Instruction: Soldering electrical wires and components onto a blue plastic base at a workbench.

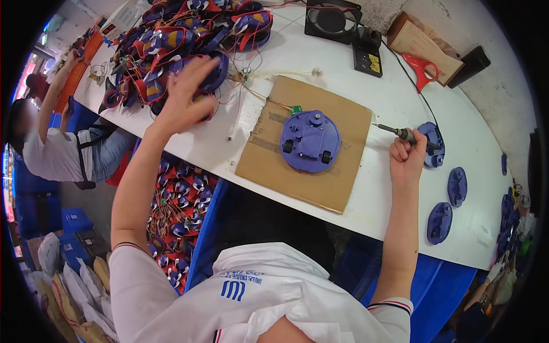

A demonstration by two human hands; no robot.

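My right hand (407,157) is closed around a soldering iron (403,133), its tip pointing left toward the cardboard. On the brown cardboard sheet (309,191) lies a round purple plastic base (310,141) with two small black wheels. A small green circuit board (295,110) with thin wires sits at its upper edge. My left hand (187,97) reaches over a heap of red, white and purple plastic shells (166,43) with loose wires. Its fingers are spread, beside a purple shell (216,71), and no grip on it shows.
Purple bases (440,223) lie on the white table (474,188) at right. A black fan (333,22), an iron stand (367,54), red scissors (421,71) and a cardboard box (423,46) stand at the back. A blue bin (203,228) of shells is below. Another person (68,146) sits at left.
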